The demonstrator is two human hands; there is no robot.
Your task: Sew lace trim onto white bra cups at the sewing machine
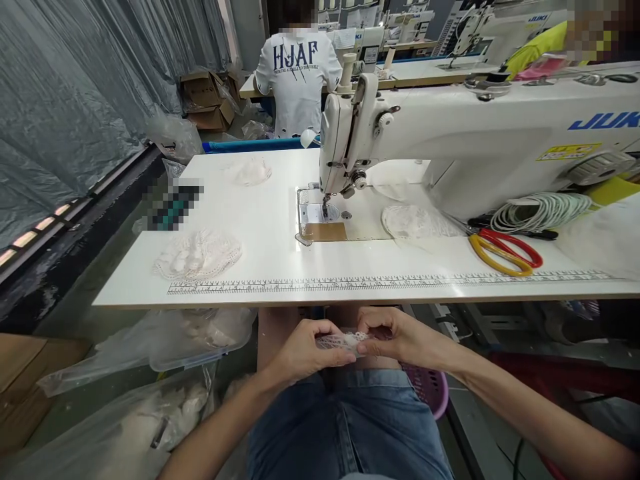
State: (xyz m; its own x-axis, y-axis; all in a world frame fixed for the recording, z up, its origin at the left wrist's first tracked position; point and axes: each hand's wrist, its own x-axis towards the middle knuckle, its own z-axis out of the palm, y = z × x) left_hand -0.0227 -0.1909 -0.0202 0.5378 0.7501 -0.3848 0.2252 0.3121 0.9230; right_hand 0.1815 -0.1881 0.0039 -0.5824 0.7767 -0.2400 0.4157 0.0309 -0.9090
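Observation:
Between my two hands, over my lap and just below the table's front edge, is a small piece of white lace point(345, 341). My left hand point(313, 347) pinches its left end, thumb along the near side. At its right end, my right hand point(387, 337) has thumb and fingers closed on the lace edge. Ahead of them on the table stands a white sewing machine point(390, 127), its needle and presser foot point(326, 205) over the metal plate. A heap of white lace pieces point(200, 255) lies left, and more lace point(420, 221) lies right of the needle.
Red and yellow-handled scissors point(505, 252) and a coil of pale cord point(540, 212) lie right on the white table point(270, 263). A purple basket point(439, 393) is beside my legs. Plastic bags point(165, 400) and a cardboard box point(30, 373) are lower left. A person point(299, 73) sits ahead.

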